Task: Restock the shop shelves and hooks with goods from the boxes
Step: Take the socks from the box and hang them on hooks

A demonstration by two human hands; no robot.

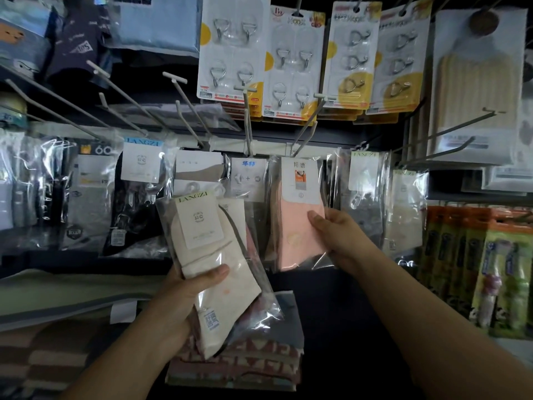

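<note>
My left hand (184, 287) grips a small stack of bagged sock packs, the front one cream with a white label (207, 246), held up below the middle hooks. My right hand (334, 235) pinches the lower edge of a pink sock pack (300, 223), thumb on its front. That pack hangs from a long metal hook (302, 131) at the centre of the display. More sock packs hang in a row on both sides of it.
Cards of adhesive wall hooks (230, 53) hang above, a cream item in a clear bag (476, 90) at upper right. Bare peg hooks (124, 96) jut out at upper left. Green packets (496, 269) hang at right. Folded striped textiles (236, 362) lie below.
</note>
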